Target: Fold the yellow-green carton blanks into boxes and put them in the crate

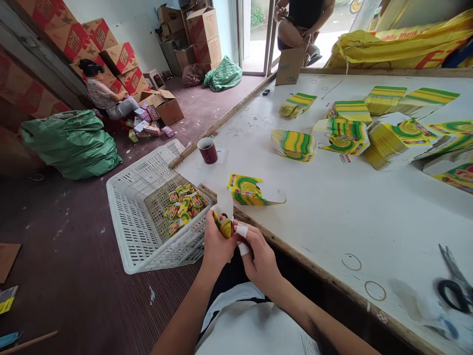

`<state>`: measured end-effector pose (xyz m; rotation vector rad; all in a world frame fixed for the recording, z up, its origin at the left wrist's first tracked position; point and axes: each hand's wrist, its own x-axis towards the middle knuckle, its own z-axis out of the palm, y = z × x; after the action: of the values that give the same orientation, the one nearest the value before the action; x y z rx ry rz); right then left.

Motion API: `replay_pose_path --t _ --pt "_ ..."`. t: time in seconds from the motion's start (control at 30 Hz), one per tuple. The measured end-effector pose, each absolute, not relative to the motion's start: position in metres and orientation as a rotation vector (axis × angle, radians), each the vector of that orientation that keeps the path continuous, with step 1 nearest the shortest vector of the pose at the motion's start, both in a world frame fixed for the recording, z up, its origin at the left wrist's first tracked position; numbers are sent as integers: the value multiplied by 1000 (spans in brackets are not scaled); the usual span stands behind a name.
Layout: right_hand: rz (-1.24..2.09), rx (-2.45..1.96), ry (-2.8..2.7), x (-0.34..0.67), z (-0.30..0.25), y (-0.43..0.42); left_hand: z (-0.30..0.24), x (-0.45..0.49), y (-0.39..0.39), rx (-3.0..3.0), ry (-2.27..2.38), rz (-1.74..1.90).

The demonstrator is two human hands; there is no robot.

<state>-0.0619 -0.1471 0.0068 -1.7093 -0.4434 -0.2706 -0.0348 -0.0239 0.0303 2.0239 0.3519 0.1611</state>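
My left hand (216, 244) is closed around a small yellow-and-green printed carton (224, 226), whose white flap stands up. Against the same carton, at its right side, my right hand (258, 254) has its fingers bent in; white tape wraps two of the fingertips. Just beyond both hands, a small pile of flat printed carton blanks (249, 190) rests on the table edge. Left of my hands is a white plastic basket (127, 217), with several folded yellow-and-green cartons (185, 204) inside.
The white table (314, 207) bears stacks of carton blanks (343, 135), a dark red mug (207, 150), rubber bands (375, 291) and scissors (454, 281). A person (111, 93) sits on the left near boxes and a green sack (70, 143). Another person (305, 24) sits beyond the table.
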Motion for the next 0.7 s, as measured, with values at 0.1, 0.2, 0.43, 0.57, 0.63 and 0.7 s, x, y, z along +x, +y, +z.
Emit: replay_pose_path --t 0.1,0.2,0.43,0.57,0.63,0.7 --pt "-72 -1520 -304 -52 12 -151 34 -34 -20 2101 332 197" --pt "75 -1390 -150 -27 23 -163 35 -39 -19 2199 201 111" --pt "720 -872 165 -10 25 -159 23 -51 -27 2039 -61 191" --pt "781 -737 155 -28 7 -146 19 -49 -25 2051 -91 231" --pt "690 -728 107 -31 5 -148 21 -46 -24 2050 -56 226" --pt "569 -776 30 -28 10 -154 25 -43 -23 2073 -20 206"
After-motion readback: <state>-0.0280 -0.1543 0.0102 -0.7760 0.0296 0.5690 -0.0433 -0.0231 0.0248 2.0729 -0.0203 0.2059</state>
